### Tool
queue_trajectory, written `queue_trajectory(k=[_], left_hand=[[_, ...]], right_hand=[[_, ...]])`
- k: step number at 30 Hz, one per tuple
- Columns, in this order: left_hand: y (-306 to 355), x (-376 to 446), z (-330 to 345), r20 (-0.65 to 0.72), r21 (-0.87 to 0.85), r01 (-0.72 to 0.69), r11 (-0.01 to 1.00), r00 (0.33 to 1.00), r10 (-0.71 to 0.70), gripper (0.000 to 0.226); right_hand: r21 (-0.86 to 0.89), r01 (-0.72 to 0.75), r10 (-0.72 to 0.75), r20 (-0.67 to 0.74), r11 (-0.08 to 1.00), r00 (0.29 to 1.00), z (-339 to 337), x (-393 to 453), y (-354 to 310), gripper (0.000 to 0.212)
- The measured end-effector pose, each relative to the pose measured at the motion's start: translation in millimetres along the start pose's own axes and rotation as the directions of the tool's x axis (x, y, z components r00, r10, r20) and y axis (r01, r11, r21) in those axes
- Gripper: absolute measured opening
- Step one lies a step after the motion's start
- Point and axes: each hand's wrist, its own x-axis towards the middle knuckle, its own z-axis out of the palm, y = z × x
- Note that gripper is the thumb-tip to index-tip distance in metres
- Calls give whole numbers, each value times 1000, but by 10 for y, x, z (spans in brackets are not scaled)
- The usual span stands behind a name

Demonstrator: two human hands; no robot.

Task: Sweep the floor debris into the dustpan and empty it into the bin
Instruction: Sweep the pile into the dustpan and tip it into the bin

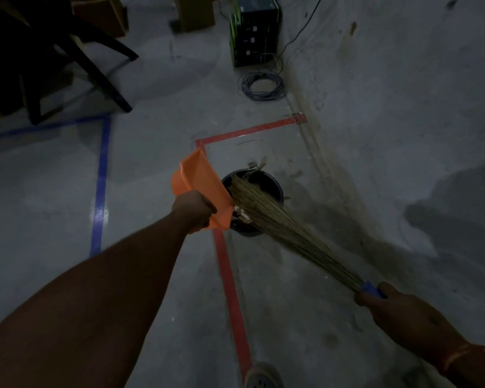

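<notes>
My left hand (pixel 193 210) grips the handle of an orange dustpan (pixel 200 186), which is tilted with its lip over the rim of a dark round bin (pixel 273 189) on the floor. My right hand (pixel 398 309) holds the blue grip of a straw broom (pixel 280 222). The broom's bristle tips reach into the bin beside the dustpan's lip. Small pale scraps (pixel 242 215) show at the pan's edge inside the bin. A few bits of debris (pixel 259 162) lie on the floor just beyond the bin.
Red tape (pixel 227 273) and blue tape (pixel 100 191) mark lines on the grey concrete floor. A dark chair (pixel 67 60) stands at the upper left. A black box (pixel 254 32) and a coiled cable (pixel 262 86) sit by the wall. My shoe (pixel 263 375) shows at the bottom.
</notes>
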Motion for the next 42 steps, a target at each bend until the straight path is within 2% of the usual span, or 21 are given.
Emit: queue_trajectory(k=[4,8,11,15,16,19,20,22,25,29,34,38,42], left_hand=[[-158,-159,-53,5,-50,-27,998,1000,28,30],[-569,-296,-118,-5,-177,-6,984,1000,5,29],[-998,-477,-176,-9,-261,-3,965,1000,1,28],[-1711,-807,-339,-37,-389,41,920,997,-61,28],[-1926,-895,-387,-36,-414,60,908,996,-82,28],[-2665,-1186,-541,-25,-517,118,848,988,-153,31],[-2923,-1305,-603,-29,-552,132,824,984,-177,32],[-3429,-1578,-744,-47,-603,155,782,972,-229,33],[-4218,-2008,-953,-84,-658,190,729,943,-321,34],[-5307,-2611,-1173,-101,-719,230,656,899,-426,34],[-6553,-3422,-1377,-104,-769,282,573,830,-548,32],[-7262,-3974,-1508,-90,-813,304,497,777,-623,30],[-7787,-4354,-1647,-84,-822,324,469,745,-662,30]], right_hand=[[28,-86,86,-19,996,996,37,106,-110,30],[84,-140,144,-47,987,988,39,160,-281,28],[19,-57,59,-108,998,992,62,218,-517,58],[72,-21,32,-163,997,986,97,387,-1032,78],[94,-4,18,-152,996,988,120,427,-1168,79],[49,91,-83,-141,995,987,194,613,-1655,63],[41,129,-123,-128,991,984,256,705,-1822,65],[-7,184,-184,-104,983,977,330,865,-2255,71],[-7,253,-253,-57,967,966,357,1022,-3092,67],[6,426,-422,-116,905,899,416,1166,-4357,47],[29,521,-520,-25,853,854,633,1255,-5812,25],[32,574,-575,32,818,817,767,1235,-6785,17],[39,612,-613,42,790,789,906,1184,-7472,16]])
